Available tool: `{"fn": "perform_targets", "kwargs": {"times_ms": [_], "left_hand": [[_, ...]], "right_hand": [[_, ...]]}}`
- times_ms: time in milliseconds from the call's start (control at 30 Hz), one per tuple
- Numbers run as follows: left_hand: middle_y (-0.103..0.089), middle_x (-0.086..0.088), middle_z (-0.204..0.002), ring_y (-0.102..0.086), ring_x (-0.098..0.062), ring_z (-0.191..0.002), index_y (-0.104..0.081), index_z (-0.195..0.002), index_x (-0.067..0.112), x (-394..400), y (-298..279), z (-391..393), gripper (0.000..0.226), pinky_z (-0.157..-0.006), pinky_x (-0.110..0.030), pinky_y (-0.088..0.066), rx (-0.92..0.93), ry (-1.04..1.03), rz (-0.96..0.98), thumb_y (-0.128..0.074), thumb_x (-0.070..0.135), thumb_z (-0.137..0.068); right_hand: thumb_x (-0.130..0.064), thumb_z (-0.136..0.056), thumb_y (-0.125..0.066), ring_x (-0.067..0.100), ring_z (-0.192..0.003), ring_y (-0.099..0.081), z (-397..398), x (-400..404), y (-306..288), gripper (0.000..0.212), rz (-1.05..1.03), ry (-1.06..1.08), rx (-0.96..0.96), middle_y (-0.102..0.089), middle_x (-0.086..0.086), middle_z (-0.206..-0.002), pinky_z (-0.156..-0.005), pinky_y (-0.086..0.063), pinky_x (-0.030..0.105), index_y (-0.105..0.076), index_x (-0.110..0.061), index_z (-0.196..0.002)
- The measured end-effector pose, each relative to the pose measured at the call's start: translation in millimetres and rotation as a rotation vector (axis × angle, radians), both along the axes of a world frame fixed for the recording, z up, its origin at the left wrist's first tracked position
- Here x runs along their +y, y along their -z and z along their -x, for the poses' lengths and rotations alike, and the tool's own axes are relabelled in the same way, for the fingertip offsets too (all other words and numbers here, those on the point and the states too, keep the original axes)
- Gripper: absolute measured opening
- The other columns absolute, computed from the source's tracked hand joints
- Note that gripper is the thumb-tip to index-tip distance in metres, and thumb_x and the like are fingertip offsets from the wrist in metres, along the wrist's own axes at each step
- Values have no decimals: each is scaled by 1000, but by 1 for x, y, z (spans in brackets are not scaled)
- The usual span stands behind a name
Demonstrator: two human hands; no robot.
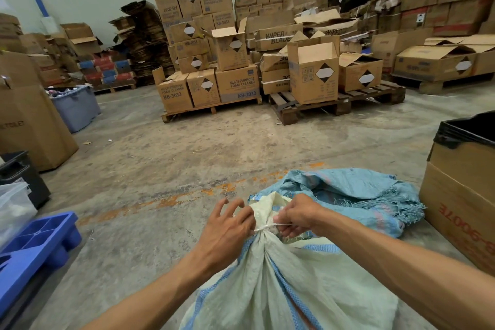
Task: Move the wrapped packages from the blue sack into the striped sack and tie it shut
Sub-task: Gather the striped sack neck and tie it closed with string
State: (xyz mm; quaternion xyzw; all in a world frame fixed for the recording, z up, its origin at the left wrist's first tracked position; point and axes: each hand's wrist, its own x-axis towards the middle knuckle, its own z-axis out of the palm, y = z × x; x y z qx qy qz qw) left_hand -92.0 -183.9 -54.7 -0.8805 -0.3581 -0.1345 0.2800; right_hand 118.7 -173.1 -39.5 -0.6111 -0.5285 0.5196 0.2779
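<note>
Striped sack (289, 286) at the near edge of the concrete floor (166, 158), neck gathered and bound by a thin white string (265, 228). Right hand (297, 215) pinching the string just right of the knot, fingers curled tight. Left hand (227, 225) against the neck's left side, fingers spread and half bent; grip on the string unclear. Both forearms reaching in from below. Blue sack (356, 195) crumpled just behind, touching.
</note>
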Motion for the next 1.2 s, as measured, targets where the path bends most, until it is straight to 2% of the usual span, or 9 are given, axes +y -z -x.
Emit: {"fn": "perform_targets", "kwargs": {"times_ms": [433, 500, 633, 733, 833, 900, 967, 1033, 1200], "left_hand": [[-59, 12, -98, -54, -17, -101, -60, -92, 29, -3, -15, 15, 18, -95, -44, -48, 137, -7, 131, -71, 27, -78], [-57, 11, -102, -51, -14, -97, -52, -96, 30, -8, -18, 13, 4, -92, -37, -44, -10, -90, 360, -53, 34, -95], [-55, 8, -117, -55, -11, -105, -40, -119, 34, -24, -3, 23, 48, -86, -29, -47, -569, -280, 1115, -59, 63, -86], [-45, 15, -141, -46, -8, -129, -18, -144, 47, -43, 28, 32, 94, -104, -23, -38, -504, -243, 1279, -72, 69, -71], [-31, 43, -137, -34, 6, -134, -17, -131, 73, -60, 48, 23, 67, -102, -5, -24, -476, -142, 1156, -62, 42, -92], [-29, 54, -127, -29, 10, -134, -24, -117, 81, -61, 48, 19, 63, -102, 0, -20, -514, -133, 1107, -53, 29, -99], [-38, 37, -139, -34, -3, -139, -31, -127, 64, -53, 44, 18, 46, -114, -18, -25, -677, -176, 1125, -49, 31, -101], [-50, 20, -139, -47, -9, -131, -41, -128, 54, -43, 27, 20, 32, -114, -35, -35, -886, -203, 1138, -47, 40, -100], [-51, 34, -116, -50, 17, -103, -48, -114, 51, -23, -31, 29, 30, -94, -21, -40, -984, -104, 1092, -46, 23, -103]], "right_hand": [[-17, -87, -71, 2, -37, -53, 9, 1, -4, 24, -411, -97, -582, -64, 1, -53, -56, -53, 24, -72, -8, -65], [-16, -89, -68, 9, -45, -57, 7, 3, -2, 27, -442, -96, -522, -62, 1, -54, -53, -50, 26, -66, -11, -62], [-33, -92, -66, 13, -72, -65, -9, -10, 4, 19, -369, -148, -108, -73, 8, -85, -61, -52, 29, -64, -14, -89], [-58, -71, -79, 13, -105, -61, -32, -25, 19, 72, -200, -366, -209, -62, 2, -126, -87, -50, 27, -46, -25, -126], [-66, -61, -79, 27, -130, -48, -42, -42, 46, 110, -92, -666, -750, -44, 6, -148, -109, -38, 38, -27, -20, -147], [-51, -79, -71, 30, -126, -52, -34, -52, 59, 73, -165, -747, -848, -53, 11, -140, -97, -41, 33, -47, -13, -136], [-34, -94, -59, 29, -119, -54, -26, -52, 53, 37, -274, -666, -745, -59, 13, -130, -86, -38, 29, -56, -11, -124], [-29, -99, -54, 27, -119, -54, -24, -43, 37, 28, -367, -561, -626, -60, 11, -129, -90, -36, 29, -58, -13, -121], [-28, -100, -54, 18, -120, -53, -26, -21, 1, 28, -543, -437, -456, -59, 1, -130, -105, -38, 35, -58, -17, -125]]}}
